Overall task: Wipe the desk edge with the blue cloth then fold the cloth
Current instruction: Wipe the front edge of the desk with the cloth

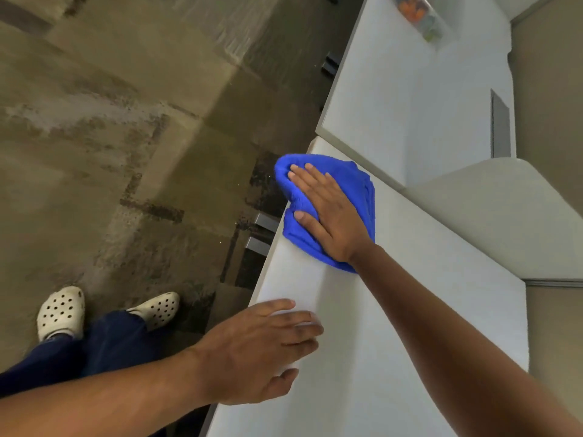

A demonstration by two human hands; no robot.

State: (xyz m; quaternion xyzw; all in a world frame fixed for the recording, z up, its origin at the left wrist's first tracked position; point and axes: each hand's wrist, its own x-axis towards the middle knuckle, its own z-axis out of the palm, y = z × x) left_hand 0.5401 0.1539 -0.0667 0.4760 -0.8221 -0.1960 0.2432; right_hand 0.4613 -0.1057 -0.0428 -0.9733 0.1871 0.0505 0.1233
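A: How far along can the work be judged to be?

B: The wiping stage is judged to be in hand. The blue cloth (328, 206) is bunched under the right hand (328, 216) at the left edge of the white surface (394, 310), near its far corner, with part of the cloth draped over the edge.

A: How is that cloth held?

B: It is pressed down by a flat palm with the fingers spread over it; it is pinned rather than gripped in a fist.

A: And the other hand?

B: The left hand (262, 348) is laid flat and released on the same edge, nearer the person, well apart from the cloth. Nothing is grasped by it; bracing is the likely purpose.

A: What is left to be done?

B: How much of the edge has been covered cannot be told, since no marks are shown. The folding is clearly not yet begun: the cloth is seen crumpled, not squared.
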